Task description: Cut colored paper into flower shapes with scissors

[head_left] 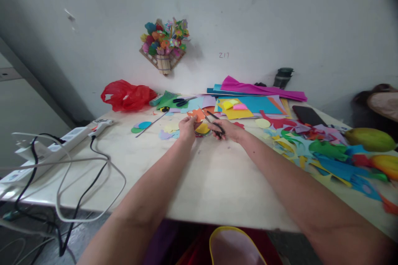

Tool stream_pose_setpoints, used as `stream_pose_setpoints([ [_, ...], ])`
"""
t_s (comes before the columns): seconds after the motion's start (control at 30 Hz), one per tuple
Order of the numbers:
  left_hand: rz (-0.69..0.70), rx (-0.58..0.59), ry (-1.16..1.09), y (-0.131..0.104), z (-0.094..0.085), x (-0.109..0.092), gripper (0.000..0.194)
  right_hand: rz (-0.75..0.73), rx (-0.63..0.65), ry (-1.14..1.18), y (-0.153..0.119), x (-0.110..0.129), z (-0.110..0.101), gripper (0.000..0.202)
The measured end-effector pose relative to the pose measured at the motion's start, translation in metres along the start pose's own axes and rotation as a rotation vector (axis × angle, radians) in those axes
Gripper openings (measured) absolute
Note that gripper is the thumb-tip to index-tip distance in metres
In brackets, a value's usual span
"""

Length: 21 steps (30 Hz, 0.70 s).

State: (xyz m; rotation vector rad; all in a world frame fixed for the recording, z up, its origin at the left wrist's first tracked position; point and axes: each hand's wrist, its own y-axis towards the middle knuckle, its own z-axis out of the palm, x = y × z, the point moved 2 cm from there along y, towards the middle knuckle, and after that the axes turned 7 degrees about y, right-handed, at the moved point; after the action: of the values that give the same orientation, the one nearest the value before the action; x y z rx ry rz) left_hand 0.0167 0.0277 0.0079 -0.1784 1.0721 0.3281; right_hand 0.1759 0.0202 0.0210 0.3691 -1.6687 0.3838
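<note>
My left hand [187, 127] is closed on a piece of orange paper [196, 114], pinched at its near edge over the table. In my right hand [228, 129] is a pair of scissors [219, 129] with black handles, fingers wrapped through the loops. The blades are parted and point toward the orange paper; whether they touch it I cannot tell. Just below the paper, between my hands, a yellow round piece [202, 128] shows. Pale cut shapes [169, 131] lie to the left of my left hand.
Coloured sheets [258, 105] are stacked at the back, with a second pair of scissors [183, 101] left of them. Paper scraps [326, 149] and a phone [308, 116] lie on the right. A red plastic bag [126, 96] and a power strip [59, 145] with cables are on the left.
</note>
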Motion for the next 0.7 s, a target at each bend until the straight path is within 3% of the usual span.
stream_pose_setpoints([
  [0.7,0.008,-0.004,-0.004,0.0011,-0.0007,0.0005,0.03,0.014,-0.018,-0.037,-0.0017,0.0024,0.0007,0.035],
])
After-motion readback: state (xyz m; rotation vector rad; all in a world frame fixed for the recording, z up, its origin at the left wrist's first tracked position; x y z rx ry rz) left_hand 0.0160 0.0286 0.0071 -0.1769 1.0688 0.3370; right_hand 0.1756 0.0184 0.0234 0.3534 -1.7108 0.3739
